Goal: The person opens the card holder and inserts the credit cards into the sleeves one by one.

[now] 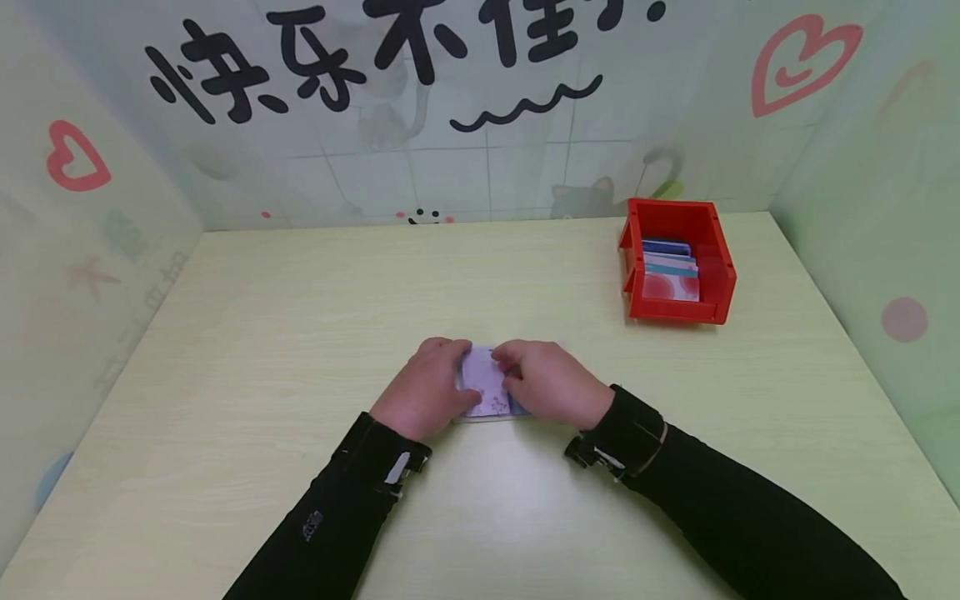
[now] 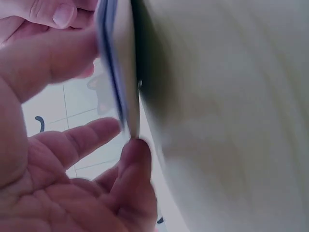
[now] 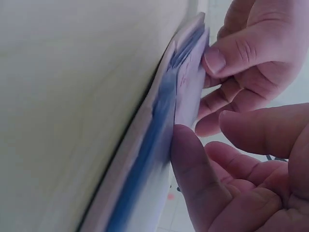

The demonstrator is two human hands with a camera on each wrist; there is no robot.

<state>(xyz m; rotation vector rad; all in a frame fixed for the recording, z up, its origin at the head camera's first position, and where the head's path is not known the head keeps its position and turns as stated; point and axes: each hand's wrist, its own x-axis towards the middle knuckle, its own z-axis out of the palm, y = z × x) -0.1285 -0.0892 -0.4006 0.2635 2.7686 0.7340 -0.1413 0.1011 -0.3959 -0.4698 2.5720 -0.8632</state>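
A thin, small lilac notebook with a floral print lies on the table between both hands in the head view. My left hand holds its left side, thumb across the lilac face. In the left wrist view, the left hand's fingertips meet the edge of the layered notebook. My right hand is at its right part. In the right wrist view, the right thumb touches the lilac sheet's edge, the index finger standing apart. Cream and blue layers show beneath the lilac sheet.
Toward the back right of the pale wooden table stands a red bin with several thin, colourful booklets in it. Printed wall panels border the table at the back and on both sides.
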